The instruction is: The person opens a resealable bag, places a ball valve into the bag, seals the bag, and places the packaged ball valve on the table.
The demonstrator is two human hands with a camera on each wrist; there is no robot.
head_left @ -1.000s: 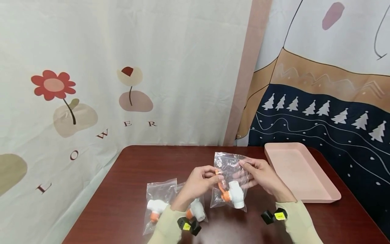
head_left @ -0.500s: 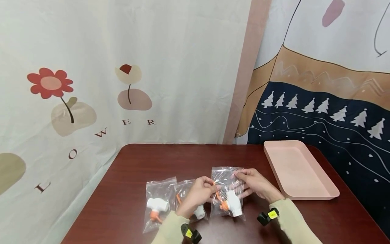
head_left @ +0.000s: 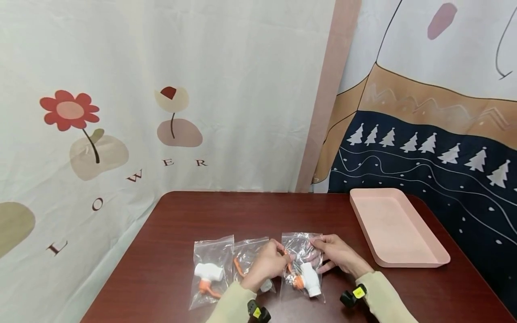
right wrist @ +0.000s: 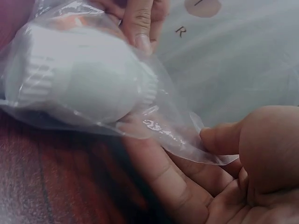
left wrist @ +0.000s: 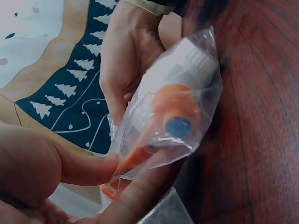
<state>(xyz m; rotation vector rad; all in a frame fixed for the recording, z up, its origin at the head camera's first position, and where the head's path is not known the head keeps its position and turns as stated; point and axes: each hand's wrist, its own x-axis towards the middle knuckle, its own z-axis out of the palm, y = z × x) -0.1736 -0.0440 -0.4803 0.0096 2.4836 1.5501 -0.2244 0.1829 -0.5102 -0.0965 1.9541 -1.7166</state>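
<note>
A clear zip bag [head_left: 299,244] holds a white ball valve [head_left: 311,280] with an orange handle. My left hand [head_left: 267,262] pinches the bag's left side between thumb and fingers, and the handle lies in that grip. On the opposite side, my right hand [head_left: 339,255] pinches the upper right edge, with some fingers behind the plastic. Seen from the left wrist, a blue cap [left wrist: 178,125] sits on the valve's orange part. The right wrist view shows the white valve body [right wrist: 88,74] hanging close to the table. Whether the bag touches the table I cannot tell.
Two more bagged valves lie on the dark red table [head_left: 186,215]: one bag [head_left: 214,252] at the left, another bag [head_left: 248,247] partly hidden behind my left hand. A pink tray [head_left: 397,224] stands at the right. Printed curtains [head_left: 242,89] hang behind.
Both hands have lowered the bagged valve toward the table, nearer to me, to the right of the other two bags. Both hands keep their hold on it.
</note>
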